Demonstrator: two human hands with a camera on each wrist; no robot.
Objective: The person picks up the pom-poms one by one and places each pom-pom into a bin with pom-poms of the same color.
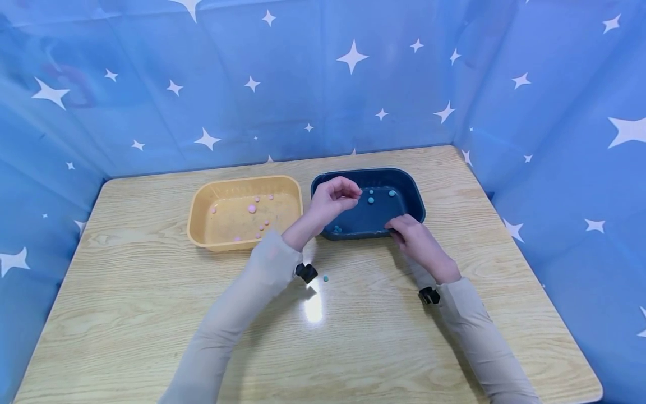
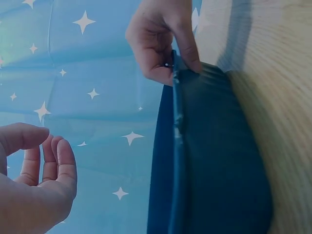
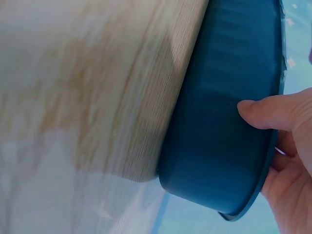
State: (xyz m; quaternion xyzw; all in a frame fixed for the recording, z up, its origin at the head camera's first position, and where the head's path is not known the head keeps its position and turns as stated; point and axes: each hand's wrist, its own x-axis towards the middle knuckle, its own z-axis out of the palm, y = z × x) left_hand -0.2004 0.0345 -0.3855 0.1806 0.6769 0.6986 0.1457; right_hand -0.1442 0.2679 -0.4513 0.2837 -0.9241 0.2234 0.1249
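My right hand (image 1: 416,238) grips the near rim of a dark blue plastic tray (image 1: 363,234) toward its right end. In the right wrist view the thumb (image 3: 261,111) presses the tray's outer wall, with the other fingers over the rim on the inner side. Above the tray's left part hovers my left hand (image 1: 330,203), its fingers bent and the thumb near the fingertips. Nothing shows between them in the left wrist view. Inside the blue tray lie several small teal balls (image 1: 370,200), some gathered at the near left corner.
Left of the blue tray stands a yellow tray (image 1: 206,245) holding several small pink balls (image 1: 252,209). One teal ball (image 1: 326,278) lies on the wooden table (image 1: 151,314) in front of the trays. Blue star-patterned curtains (image 1: 303,84) enclose the back and sides.
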